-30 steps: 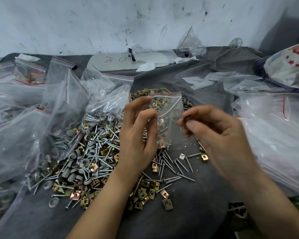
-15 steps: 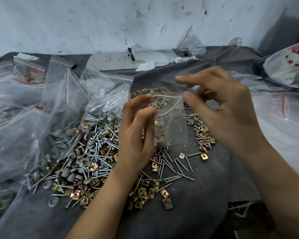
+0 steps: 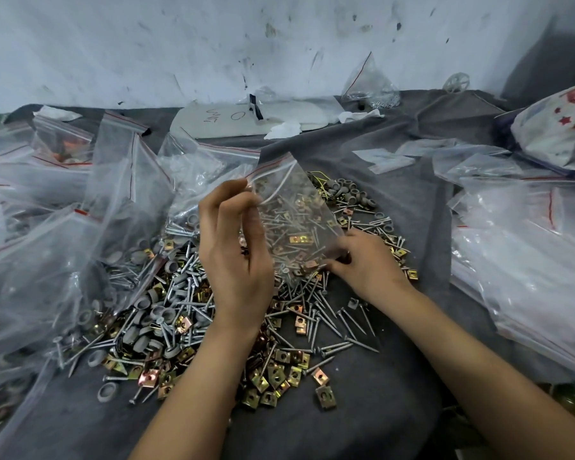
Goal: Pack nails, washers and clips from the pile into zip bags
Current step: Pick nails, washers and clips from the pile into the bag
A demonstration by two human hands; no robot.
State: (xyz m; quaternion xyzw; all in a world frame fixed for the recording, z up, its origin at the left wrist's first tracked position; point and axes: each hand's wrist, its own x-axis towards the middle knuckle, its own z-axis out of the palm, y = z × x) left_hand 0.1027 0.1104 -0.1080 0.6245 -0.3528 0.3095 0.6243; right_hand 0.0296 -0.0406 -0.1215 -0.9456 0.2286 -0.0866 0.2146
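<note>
Zip bag (image 3: 292,207): your left hand (image 3: 236,257) is pinching its top edge, holding it over the pile (image 3: 180,313). Your right hand (image 3: 367,265) is resting on the pile at the bag's lower corner; whether it is grasping anything, possibly a clip, cannot be told.

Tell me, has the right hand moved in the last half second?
Yes. The right hand dropped from the top of the bag down onto the nail pile.

Only 2 limbs in shot, both bare. Left grip (image 3: 236,257): bare hand w/ long slim fingers, tendon lines & wrist creases visible. Left forearm (image 3: 193,386): bare, slender, uncovered right to the near edge. Right grip (image 3: 365,263): bare hand, back & knuckles visible. Right forearm (image 3: 478,353): bare, slender, uncovered to the near-right corner.
</note>
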